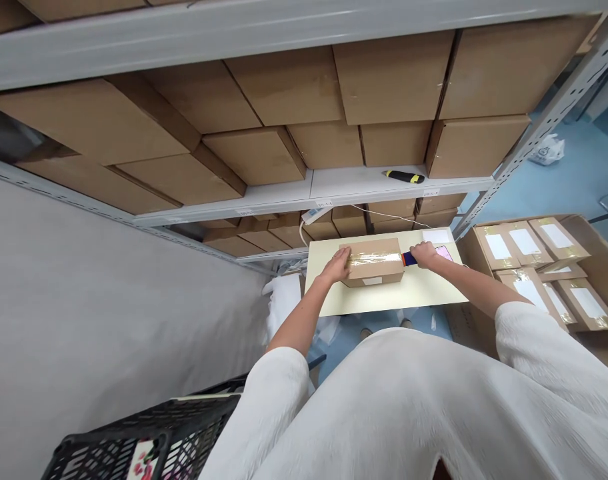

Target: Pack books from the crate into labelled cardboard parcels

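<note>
Cardboard box [375, 269] sits beneath the spread fingers of the left hand [337, 265], which brace its end; fingers of the right hand [424, 255] clamp a blue-and-orange tool [409, 259] at its opposite end. Level, even pressure along the tape [373, 259] should suit this step.

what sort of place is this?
Probably a stockroom with a packing spot: brown cardboard boxes line metal shelving, a taped box sits on a small table, and white-labelled boxes fill a large carton.
</note>
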The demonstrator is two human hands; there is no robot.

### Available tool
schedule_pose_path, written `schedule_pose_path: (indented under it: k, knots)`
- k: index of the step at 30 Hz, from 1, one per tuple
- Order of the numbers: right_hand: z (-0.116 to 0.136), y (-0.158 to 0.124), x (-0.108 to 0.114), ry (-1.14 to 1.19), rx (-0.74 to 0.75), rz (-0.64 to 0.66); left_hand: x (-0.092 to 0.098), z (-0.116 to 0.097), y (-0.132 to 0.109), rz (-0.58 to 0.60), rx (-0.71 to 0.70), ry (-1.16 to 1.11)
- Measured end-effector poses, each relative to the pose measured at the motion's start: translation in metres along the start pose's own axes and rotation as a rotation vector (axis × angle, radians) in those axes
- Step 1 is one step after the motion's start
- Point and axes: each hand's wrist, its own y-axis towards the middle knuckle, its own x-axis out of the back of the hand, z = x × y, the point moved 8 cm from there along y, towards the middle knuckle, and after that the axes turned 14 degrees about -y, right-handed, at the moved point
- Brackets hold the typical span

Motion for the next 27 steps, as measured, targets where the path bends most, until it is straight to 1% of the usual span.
schedule_pose_path:
  k: [1,3,7,9,11,13,15,18,20,23,27]
  knots:
    - [0.0,-0.001,0.0,0.007,-0.021,0.006,0.0,0.0,-0.001,0.0,-0.009,-0.007]
    - [-0.011,-0.004,0.0,0.044,-0.084,0.019,0.0,-0.001,-0.002,-0.003,-0.024,-0.022]
    - [-0.059,-0.02,0.006,0.162,-0.228,0.032,0.001,-0.001,-0.004,-0.004,-0.046,-0.027]
    - [-0.081,-0.031,0.019,0.226,-0.291,-0.015,0.0,-0.002,-0.005,-0.001,-0.06,-0.026]
    - [-0.091,-0.038,0.045,0.277,-0.305,-0.12,0.001,-0.004,-0.006,-0.009,-0.081,-0.041]
    - [-0.088,-0.04,0.078,0.299,-0.269,-0.243,0.002,-0.006,-0.007,-0.024,-0.099,-0.063]
    - [-0.075,-0.034,0.115,0.281,-0.207,-0.366,0.002,-0.007,-0.01,-0.036,-0.116,-0.08]
    - [-0.051,-0.013,0.169,0.237,-0.11,-0.533,0.002,-0.01,-0.014,-0.049,-0.146,-0.1]
    - [-0.038,0.008,0.196,0.227,-0.059,-0.604,0.002,-0.011,-0.016,-0.063,-0.153,-0.115]
    - [-0.029,0.044,0.226,0.215,-0.035,-0.663,0.001,-0.009,-0.017,-0.073,-0.137,-0.117]
    - [-0.026,0.086,0.25,0.202,-0.058,-0.676,0.0,-0.009,-0.017,-0.069,-0.162,-0.103]
